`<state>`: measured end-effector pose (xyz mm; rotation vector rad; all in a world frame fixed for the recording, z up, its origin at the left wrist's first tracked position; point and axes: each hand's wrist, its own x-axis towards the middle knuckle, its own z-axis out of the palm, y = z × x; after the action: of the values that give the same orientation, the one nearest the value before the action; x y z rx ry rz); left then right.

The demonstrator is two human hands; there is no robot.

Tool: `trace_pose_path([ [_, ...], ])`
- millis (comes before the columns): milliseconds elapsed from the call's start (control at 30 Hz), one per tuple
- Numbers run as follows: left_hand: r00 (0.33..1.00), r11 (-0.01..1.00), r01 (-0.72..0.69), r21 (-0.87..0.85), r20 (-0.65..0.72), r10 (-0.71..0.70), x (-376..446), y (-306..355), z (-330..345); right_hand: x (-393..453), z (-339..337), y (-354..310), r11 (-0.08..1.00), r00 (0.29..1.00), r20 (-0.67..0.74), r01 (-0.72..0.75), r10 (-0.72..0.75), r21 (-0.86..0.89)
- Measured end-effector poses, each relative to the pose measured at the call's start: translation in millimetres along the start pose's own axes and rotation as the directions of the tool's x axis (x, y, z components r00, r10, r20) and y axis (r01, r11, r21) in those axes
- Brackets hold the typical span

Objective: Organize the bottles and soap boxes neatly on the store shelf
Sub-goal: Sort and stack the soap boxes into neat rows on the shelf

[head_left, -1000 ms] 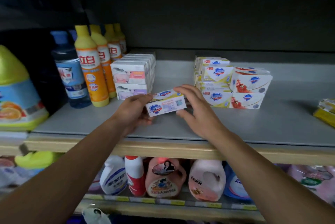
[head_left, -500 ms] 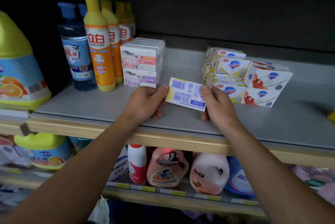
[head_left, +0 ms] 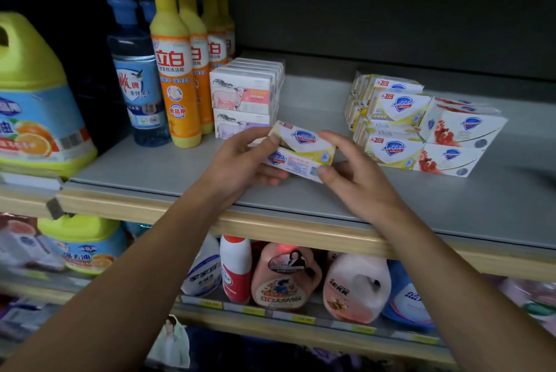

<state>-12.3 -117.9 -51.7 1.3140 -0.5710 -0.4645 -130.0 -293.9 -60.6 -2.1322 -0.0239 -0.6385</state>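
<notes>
I hold one white and yellow Safeguard soap box [head_left: 304,147] above the grey shelf [head_left: 180,170], tilted with its logo face up. My left hand [head_left: 240,164] grips its left end, thumb on top. My right hand [head_left: 358,179] pinches its right end between thumb and fingers. To the left stands a stack of white soap boxes with a sheep picture [head_left: 245,97]. To the right sits a pile of Safeguard boxes [head_left: 421,124], yellow ones and red ones. Orange dish-soap bottles [head_left: 177,70] and blue bottles [head_left: 138,76] stand in rows at the left.
A big yellow and blue jug [head_left: 36,106] stands at the far left. The lower shelf [head_left: 285,314] carries pink, white and red detergent bottles. A wooden lip [head_left: 301,230] runs along the upper shelf's front. Bare grey shelf lies between the two soap stacks.
The box was turned from barcode side up to logo face up and lifted slightly toward the sheep-box stack. Both hands kept hold of its ends.
</notes>
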Motion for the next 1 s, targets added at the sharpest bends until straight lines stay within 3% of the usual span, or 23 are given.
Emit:
trace_pose_path([
  [233,0.991,0.994,-0.109,-0.001,0.084,0.109,-7,1,-4,2,1,7,0.993,0.994,-0.096,-0.063,0.053,-0.101],
  [367,0.988,0.991,-0.121,-0.058,0.085,0.126,-8,2,-1,-1,-2,3,0.976,0.97,-0.214,0.068,-0.114,-0.209],
  [500,0.985,0.985,-0.162,-0.054,0.045,0.165,-8,-2,-1,-6,0,-1,0.893,0.933,-0.183,0.219,-0.309,-0.394],
  [700,0.985,0.986,-0.152,-0.074,0.066,0.157,-6,-3,-4,-10,1,-6,0.807,0.887,-0.152,0.312,-0.437,-0.501],
  [833,0.991,0.991,-0.119,-0.064,0.049,0.122,-5,-2,-1,-10,1,-7,0.82,0.902,-0.145,0.291,-0.407,-0.492],
  [933,0.986,0.967,-0.149,0.206,-0.041,0.161,-2,-6,5,-9,0,-5,0.862,0.947,-0.148,0.187,-0.286,-0.472],
  [1000,0.97,0.842,-0.203,0.5,-0.017,0.244,2,-7,9,-6,-1,-5,0.87,0.969,-0.141,0.114,-0.204,-0.479],
])
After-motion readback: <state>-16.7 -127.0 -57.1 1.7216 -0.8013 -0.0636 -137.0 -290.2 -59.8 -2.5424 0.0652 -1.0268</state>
